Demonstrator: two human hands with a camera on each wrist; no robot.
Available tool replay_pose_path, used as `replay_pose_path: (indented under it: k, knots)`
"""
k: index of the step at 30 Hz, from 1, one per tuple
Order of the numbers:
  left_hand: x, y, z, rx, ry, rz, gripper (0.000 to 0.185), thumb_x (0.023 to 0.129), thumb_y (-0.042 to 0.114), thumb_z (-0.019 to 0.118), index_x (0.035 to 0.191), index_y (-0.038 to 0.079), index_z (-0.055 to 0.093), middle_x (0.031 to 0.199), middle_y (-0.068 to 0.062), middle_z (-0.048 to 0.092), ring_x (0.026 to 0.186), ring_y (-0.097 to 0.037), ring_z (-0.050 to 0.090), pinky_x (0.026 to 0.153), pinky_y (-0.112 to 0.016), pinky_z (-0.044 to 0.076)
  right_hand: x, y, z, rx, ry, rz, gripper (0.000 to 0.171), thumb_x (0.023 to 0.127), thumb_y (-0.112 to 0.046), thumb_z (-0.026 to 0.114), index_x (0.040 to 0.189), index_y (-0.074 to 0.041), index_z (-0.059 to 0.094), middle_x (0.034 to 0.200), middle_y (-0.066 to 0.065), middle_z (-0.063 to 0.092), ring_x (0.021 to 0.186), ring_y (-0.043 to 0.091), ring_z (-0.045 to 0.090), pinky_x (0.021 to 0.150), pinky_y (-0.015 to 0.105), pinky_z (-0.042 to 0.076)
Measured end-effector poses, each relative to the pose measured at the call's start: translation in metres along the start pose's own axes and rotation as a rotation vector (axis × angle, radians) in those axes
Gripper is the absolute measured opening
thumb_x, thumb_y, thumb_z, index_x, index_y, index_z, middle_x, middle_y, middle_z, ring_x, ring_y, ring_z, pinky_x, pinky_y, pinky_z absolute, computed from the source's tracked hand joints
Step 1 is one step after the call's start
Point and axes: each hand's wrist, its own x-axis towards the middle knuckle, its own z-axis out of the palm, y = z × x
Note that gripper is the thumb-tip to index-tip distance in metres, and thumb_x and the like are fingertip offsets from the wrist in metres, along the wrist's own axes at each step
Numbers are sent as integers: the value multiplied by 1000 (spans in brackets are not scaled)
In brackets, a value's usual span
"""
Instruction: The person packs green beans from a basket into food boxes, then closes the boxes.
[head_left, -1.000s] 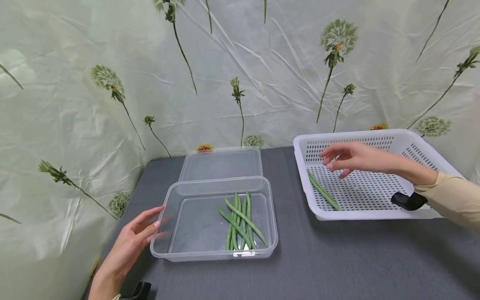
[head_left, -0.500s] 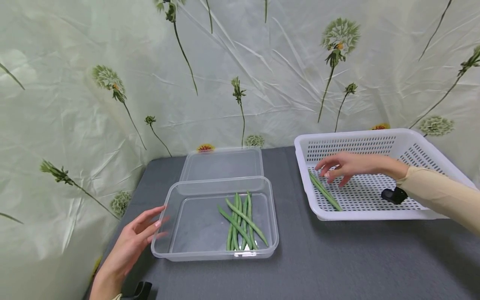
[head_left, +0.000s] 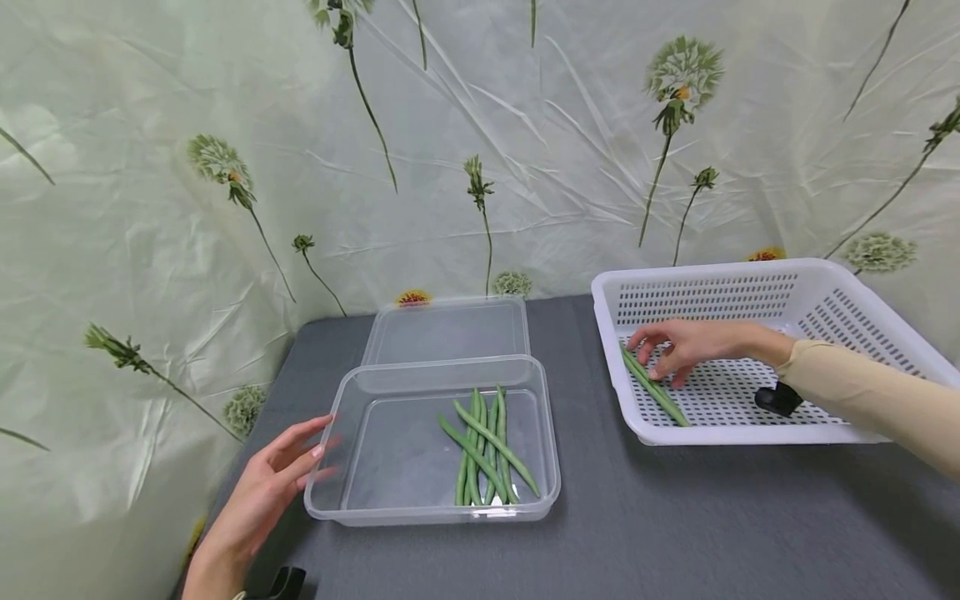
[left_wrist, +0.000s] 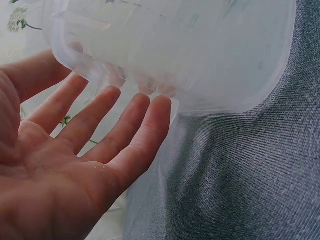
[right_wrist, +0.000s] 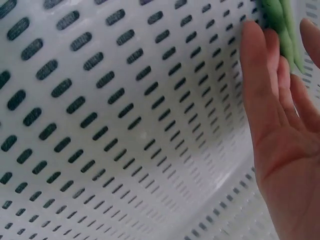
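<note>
**Beans under right fingertips, in basket**

Beans (head_left: 651,387) lying along the basket (head_left: 825,287) floor, against its left wall, directly under the right hand (head_left: 686,343). Right fingers (head_left: 637,337) spread and bent down, tips at or on the beans; no closed grip visible, contact hard to confirm. Seen from the right wrist: fingers (right_wrist: 260,80) nearly straight over the perforated floor, green beans (right_wrist: 280,25) just past the tips.

Left hand (head_left: 258,492) relaxed, palm up, fingers long and loose, holding nothing. Fingertips (left_wrist: 150,115) resting against the near left corner of the tub (head_left: 352,392), slightly under its rim in the left wrist view.

More beans (head_left: 480,446) piled inside the tub, on the side away from the left hand, well apart from its fingers. Lid (head_left: 447,329) flat just beyond the tub, between both hands. Grey cloth (head_left: 675,525) beneath everything. Flowered sheet (head_left: 150,125) behind and left of the hands.
</note>
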Motion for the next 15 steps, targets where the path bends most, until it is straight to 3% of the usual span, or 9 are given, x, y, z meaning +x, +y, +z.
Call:
replay_pose_path:
  k: [7,15]
  knots:
    - [-1,1,0,5,-2,-21,46,104,10,51,147,0,39,148,-4,46,125,-14,55,92,-37,53,8,-3,6,-54,59,25,54,87,-11,76,127,4,42,104,13,52,77,23,60,63,39,58]
    - [0,0,0,6,1,-18,46,104,9,51,147,-1,38,147,-4,47,125,-14,55,91,-38,53,6,-6,11,-16,94,3,55,81,1,75,124,10,42,98,14,56,74,21,60,61,35,56]
